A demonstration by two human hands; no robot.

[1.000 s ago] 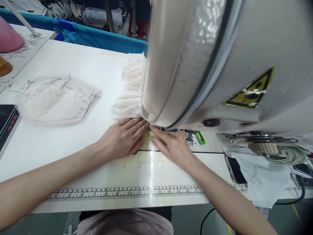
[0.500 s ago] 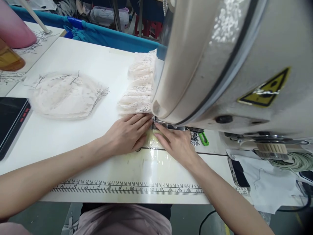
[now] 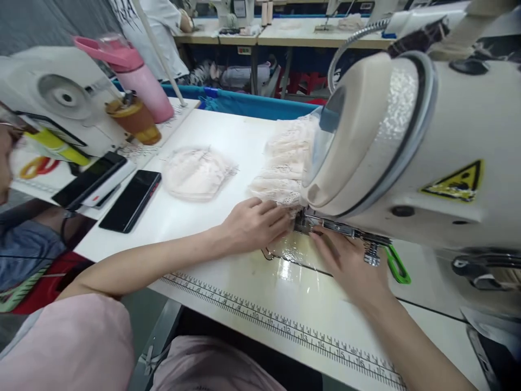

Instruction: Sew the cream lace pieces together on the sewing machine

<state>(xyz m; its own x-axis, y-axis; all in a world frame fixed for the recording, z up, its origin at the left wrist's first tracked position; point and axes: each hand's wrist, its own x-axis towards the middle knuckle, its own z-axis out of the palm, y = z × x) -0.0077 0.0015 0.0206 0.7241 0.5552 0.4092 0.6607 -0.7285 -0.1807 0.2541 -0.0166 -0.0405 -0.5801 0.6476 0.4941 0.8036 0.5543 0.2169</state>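
While the left hand (image 3: pixel 254 225) and right hand (image 3: pixel 350 263) press flat on the lace (image 3: pixel 280 184) right at the presser foot (image 3: pixel 305 224), a slip could bring fingertips (image 3: pixel 286 218) under it.

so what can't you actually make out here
Head view only:
- Needle area: hidden behind the sewing machine head and the fingertips of the left hand and right hand.
- Lace stack: near edge covered by the left hand, far part behind the machine.
- Ruler: right end cut off by the bottom edge; numbers too small.

Head turned left: black phone (image 3: pixel 130 200), second sewing machine (image 3: pixel 61 98) newly in view; lace pile (image 3: pixel 285 163) shows fuller.
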